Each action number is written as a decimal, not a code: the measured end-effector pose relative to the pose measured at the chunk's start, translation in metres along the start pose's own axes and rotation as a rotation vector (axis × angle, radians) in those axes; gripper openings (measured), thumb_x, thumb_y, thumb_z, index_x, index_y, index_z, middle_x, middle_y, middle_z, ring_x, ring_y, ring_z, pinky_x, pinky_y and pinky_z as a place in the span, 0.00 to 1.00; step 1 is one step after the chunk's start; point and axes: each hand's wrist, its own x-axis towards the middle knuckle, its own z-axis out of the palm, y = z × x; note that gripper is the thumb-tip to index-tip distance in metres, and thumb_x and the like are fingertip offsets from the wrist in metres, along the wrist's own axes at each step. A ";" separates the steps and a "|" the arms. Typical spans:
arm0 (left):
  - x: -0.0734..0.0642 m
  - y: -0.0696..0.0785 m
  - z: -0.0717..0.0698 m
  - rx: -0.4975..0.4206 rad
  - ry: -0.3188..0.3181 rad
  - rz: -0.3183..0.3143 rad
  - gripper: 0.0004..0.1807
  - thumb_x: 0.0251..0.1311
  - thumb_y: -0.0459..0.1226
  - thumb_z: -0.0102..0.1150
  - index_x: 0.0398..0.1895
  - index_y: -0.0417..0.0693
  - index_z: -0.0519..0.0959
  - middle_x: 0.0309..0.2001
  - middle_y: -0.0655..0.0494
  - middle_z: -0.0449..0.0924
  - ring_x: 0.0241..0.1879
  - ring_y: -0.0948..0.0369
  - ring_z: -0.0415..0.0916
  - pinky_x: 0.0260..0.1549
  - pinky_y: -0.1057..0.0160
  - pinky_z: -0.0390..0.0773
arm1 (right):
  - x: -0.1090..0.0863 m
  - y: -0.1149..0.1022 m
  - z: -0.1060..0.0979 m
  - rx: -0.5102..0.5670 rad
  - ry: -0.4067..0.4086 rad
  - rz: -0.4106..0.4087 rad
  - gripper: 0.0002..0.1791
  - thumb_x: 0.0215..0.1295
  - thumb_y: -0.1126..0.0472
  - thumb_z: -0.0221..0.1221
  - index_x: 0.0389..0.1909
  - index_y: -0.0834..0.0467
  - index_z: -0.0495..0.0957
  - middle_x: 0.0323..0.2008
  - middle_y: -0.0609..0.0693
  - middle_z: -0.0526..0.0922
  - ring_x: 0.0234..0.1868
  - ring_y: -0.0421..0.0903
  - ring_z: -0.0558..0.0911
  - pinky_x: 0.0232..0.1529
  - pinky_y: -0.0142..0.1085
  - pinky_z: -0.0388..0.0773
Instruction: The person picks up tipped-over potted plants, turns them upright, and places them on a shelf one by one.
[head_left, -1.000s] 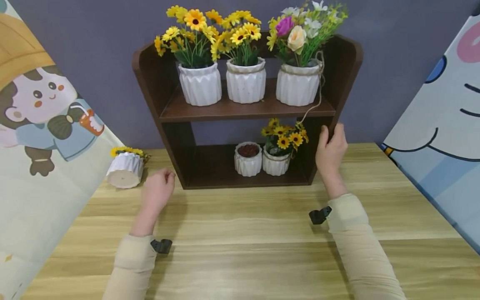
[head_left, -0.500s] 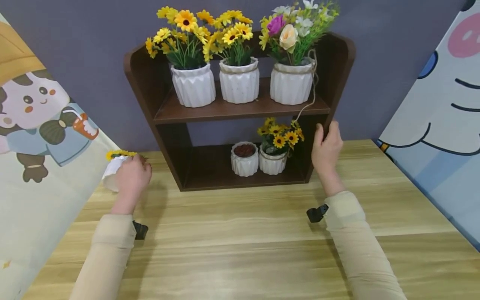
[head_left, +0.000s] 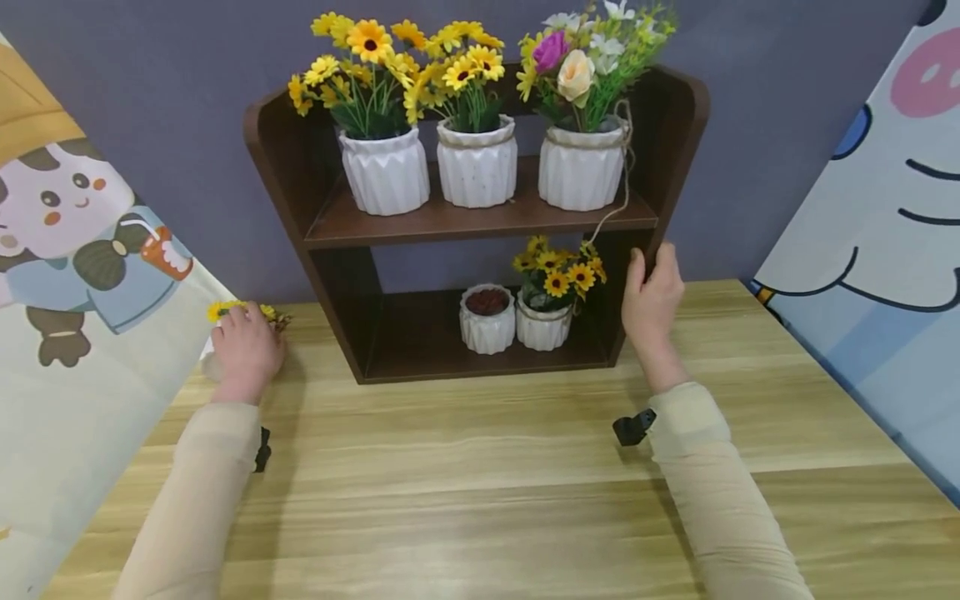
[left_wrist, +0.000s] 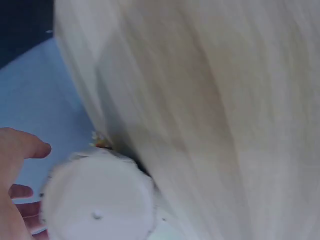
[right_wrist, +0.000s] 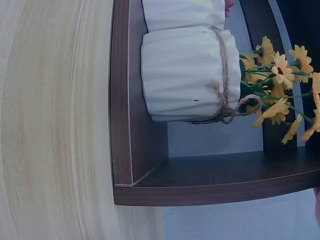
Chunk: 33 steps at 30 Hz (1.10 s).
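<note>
My left hand (head_left: 249, 352) reaches over a white ribbed flowerpot (left_wrist: 100, 200) lying on its side at the far left of the table, its round base facing the left wrist camera. Thumb and fingers stand spread along its side, and yellow flowers (head_left: 219, 311) show past the hand. My right hand (head_left: 652, 304) grips the right side panel of a dark brown two-tier shelf (head_left: 480, 229), thumb in front. On the lower tier stand a white pot with brown filling (head_left: 487, 333) and a twine-tied pot of yellow flowers (right_wrist: 190, 75).
Three white pots of artificial flowers line the upper tier: a left pot (head_left: 386, 179), a middle pot (head_left: 477, 171) and a right pot (head_left: 581, 171) with dangling twine. A grey wall (head_left: 757, 125) stands behind the wooden table (head_left: 480, 483). Cartoon-printed panels (head_left: 75, 242) flank it.
My left hand has moved left from beside the shelf to the tipped flowerpot and now covers much of it. The right hand stays on the shelf's side panel.
</note>
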 end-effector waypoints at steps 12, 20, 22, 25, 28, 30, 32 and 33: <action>0.003 -0.016 0.016 0.092 -0.027 -0.110 0.42 0.56 0.50 0.53 0.62 0.30 0.49 0.49 0.22 0.55 0.48 0.29 0.57 0.45 0.35 0.57 | 0.000 0.002 0.001 0.002 0.018 -0.038 0.18 0.66 0.54 0.49 0.36 0.68 0.69 0.29 0.65 0.72 0.32 0.63 0.72 0.35 0.52 0.67; 0.002 -0.020 0.010 0.106 -0.074 -0.155 0.44 0.52 0.52 0.56 0.65 0.40 0.49 0.49 0.19 0.54 0.45 0.28 0.60 0.42 0.34 0.60 | 0.000 0.002 0.002 0.010 0.023 -0.018 0.17 0.65 0.56 0.50 0.37 0.69 0.69 0.30 0.66 0.73 0.34 0.63 0.73 0.37 0.52 0.67; 0.001 -0.020 0.010 0.101 -0.078 -0.156 0.44 0.50 0.51 0.58 0.64 0.39 0.50 0.49 0.19 0.54 0.46 0.27 0.59 0.43 0.33 0.59 | 0.000 0.001 0.002 0.013 0.022 -0.016 0.17 0.65 0.55 0.50 0.38 0.69 0.69 0.31 0.66 0.73 0.34 0.63 0.73 0.38 0.52 0.67; 0.000 -0.022 0.011 0.087 -0.069 -0.152 0.45 0.47 0.50 0.60 0.62 0.38 0.51 0.49 0.20 0.54 0.46 0.27 0.58 0.43 0.32 0.59 | -0.002 0.002 0.001 0.002 0.019 -0.012 0.18 0.66 0.55 0.49 0.37 0.69 0.69 0.31 0.66 0.73 0.35 0.64 0.73 0.38 0.52 0.67; -0.001 -0.023 0.013 0.075 -0.047 -0.151 0.43 0.46 0.49 0.62 0.60 0.38 0.52 0.48 0.21 0.54 0.46 0.27 0.58 0.42 0.32 0.59 | -0.003 0.002 0.001 0.000 0.025 -0.004 0.18 0.65 0.55 0.49 0.37 0.70 0.69 0.32 0.66 0.73 0.35 0.64 0.73 0.38 0.52 0.67; -0.001 -0.024 0.014 0.068 -0.038 -0.152 0.43 0.46 0.49 0.62 0.60 0.37 0.53 0.49 0.21 0.55 0.46 0.28 0.58 0.43 0.31 0.58 | -0.003 0.000 0.001 0.001 0.029 -0.008 0.18 0.65 0.55 0.50 0.37 0.69 0.69 0.32 0.66 0.74 0.35 0.64 0.74 0.38 0.52 0.67; -0.002 -0.025 0.014 0.055 -0.032 -0.149 0.42 0.46 0.48 0.62 0.59 0.37 0.53 0.49 0.21 0.55 0.46 0.27 0.58 0.42 0.31 0.58 | -0.002 -0.001 0.002 0.004 0.031 -0.012 0.18 0.66 0.55 0.50 0.38 0.69 0.69 0.32 0.66 0.74 0.36 0.64 0.74 0.39 0.52 0.67; -0.003 -0.025 0.014 0.041 -0.028 -0.149 0.41 0.46 0.48 0.62 0.58 0.37 0.54 0.49 0.21 0.54 0.47 0.27 0.57 0.43 0.31 0.57 | -0.001 -0.002 0.002 0.005 0.031 -0.017 0.18 0.66 0.54 0.50 0.38 0.69 0.69 0.32 0.66 0.74 0.36 0.64 0.74 0.39 0.52 0.68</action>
